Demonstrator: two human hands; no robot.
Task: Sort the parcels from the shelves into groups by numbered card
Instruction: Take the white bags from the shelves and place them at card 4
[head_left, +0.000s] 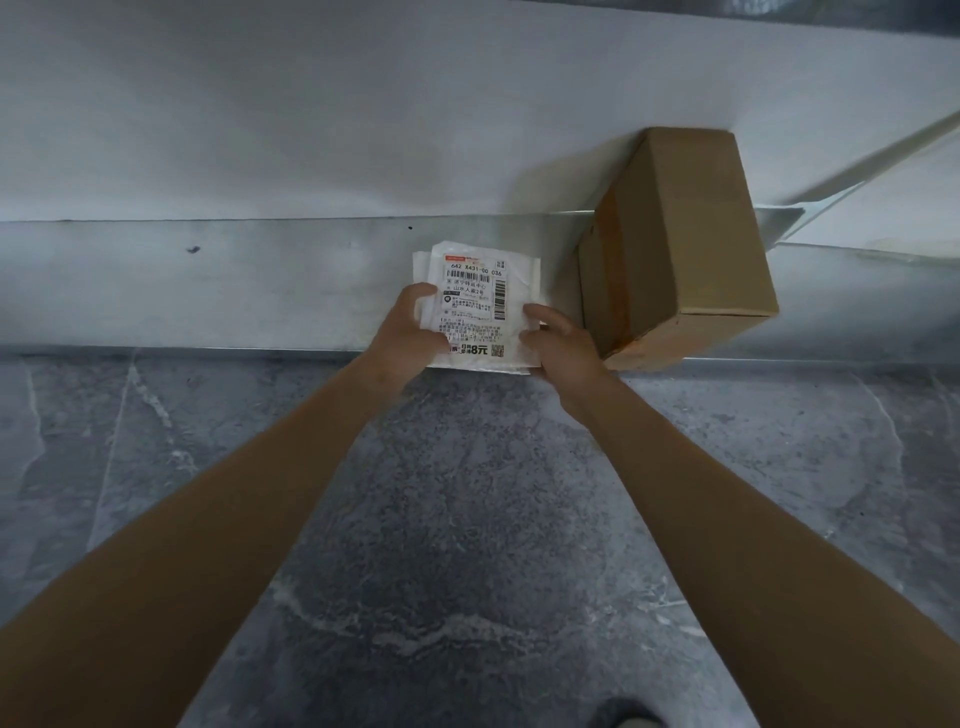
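A flat white plastic parcel (480, 306) with a printed shipping label and barcode faces up at the front edge of a low grey metal shelf (208, 286). My left hand (410, 327) grips its left side with the thumb on top. My right hand (558, 340) grips its right side, thumb across the label's edge. Both arms reach forward and down from the bottom of the view. A brown cardboard box (685, 244) with orange-brown tape stands on the same shelf, just right of the parcel and close to my right hand.
Behind the shelf rises a white wall (363, 114). A metal brace (857, 161) slants at the upper right. Dark grey marbled floor tiles (467, 519) lie below the shelf's front lip. No numbered card is in view.
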